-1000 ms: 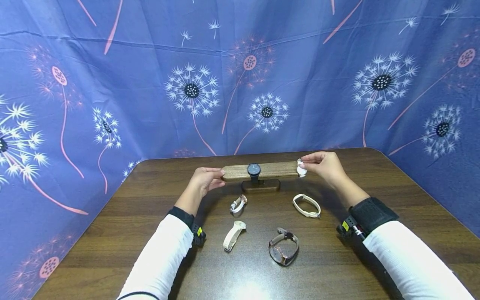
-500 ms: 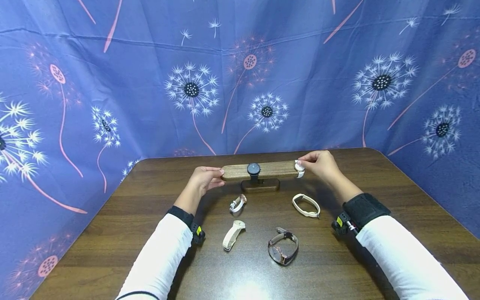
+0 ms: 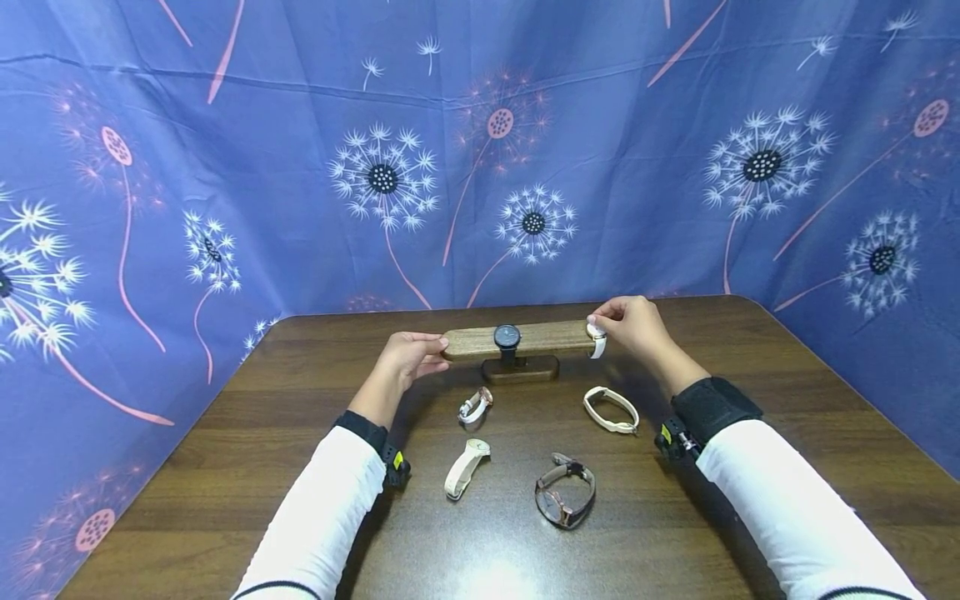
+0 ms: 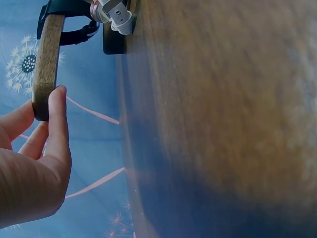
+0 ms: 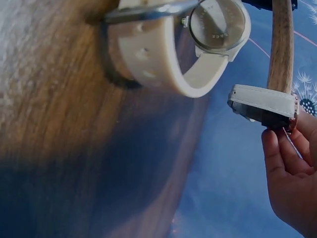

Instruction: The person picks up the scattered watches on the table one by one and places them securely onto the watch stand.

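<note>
A wooden watch stand has a long horizontal bar [image 3: 555, 335] on a dark base [image 3: 521, 369]. My left hand [image 3: 408, 358] grips the bar's left end, thumb and fingers on opposite sides, as the left wrist view also shows. A black watch [image 3: 507, 337] is strapped around the bar's middle. At the right end, my right hand [image 3: 633, 325] pinches a white-strapped wristwatch [image 3: 597, 332]. In the right wrist view its strap [image 5: 265, 100] loops around the bar's end, with the fingers at its rose-gold case side.
On the brown table [image 3: 300, 467] in front of the stand lie a small white watch [image 3: 476, 407], a cream watch [image 3: 462, 475], a cream band [image 3: 611, 410] and a brown-strapped watch [image 3: 566, 497]. A blue dandelion-patterned cloth [image 3: 465, 208] hangs behind.
My right hand has moved left, sliding the white-strapped watch further onto the bar's right end; its strap now hangs below. The left hand has stayed at the bar's left end.
</note>
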Tool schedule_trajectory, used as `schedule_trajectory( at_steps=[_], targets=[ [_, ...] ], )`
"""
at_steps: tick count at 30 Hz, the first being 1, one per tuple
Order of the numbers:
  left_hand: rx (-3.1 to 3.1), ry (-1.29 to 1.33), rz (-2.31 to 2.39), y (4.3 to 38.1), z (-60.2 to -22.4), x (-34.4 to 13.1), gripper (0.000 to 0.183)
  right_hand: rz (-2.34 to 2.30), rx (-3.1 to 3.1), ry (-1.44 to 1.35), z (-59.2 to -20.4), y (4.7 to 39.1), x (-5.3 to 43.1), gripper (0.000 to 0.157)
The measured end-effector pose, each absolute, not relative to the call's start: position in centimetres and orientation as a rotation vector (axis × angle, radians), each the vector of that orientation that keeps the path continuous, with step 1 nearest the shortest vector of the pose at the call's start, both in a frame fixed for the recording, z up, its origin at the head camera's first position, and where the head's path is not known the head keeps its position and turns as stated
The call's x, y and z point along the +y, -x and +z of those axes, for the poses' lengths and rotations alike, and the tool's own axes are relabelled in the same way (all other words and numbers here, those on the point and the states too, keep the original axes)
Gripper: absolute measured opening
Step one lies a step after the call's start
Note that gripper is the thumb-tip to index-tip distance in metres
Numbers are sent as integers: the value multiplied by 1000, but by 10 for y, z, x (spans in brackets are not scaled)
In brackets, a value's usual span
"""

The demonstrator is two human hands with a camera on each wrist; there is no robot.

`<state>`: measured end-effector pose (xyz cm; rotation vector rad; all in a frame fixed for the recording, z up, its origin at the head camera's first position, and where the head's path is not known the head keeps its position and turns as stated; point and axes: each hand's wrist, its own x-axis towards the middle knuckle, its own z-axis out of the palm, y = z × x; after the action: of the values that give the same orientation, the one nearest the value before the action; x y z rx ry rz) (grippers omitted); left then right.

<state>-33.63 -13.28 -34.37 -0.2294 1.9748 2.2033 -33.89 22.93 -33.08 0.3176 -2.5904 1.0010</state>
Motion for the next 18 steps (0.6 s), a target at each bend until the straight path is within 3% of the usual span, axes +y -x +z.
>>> schedule_trajectory(
  at_steps=[11, 18],
  targets=[
    [1988, 222, 2199, 337, -341, -133, 29, 1213, -2730, -616, -333, 334, 254, 48],
    [2002, 238, 2171, 340, -342, -132, 32, 1522, -2678, -558, -338, 331, 258, 57]
  ],
)
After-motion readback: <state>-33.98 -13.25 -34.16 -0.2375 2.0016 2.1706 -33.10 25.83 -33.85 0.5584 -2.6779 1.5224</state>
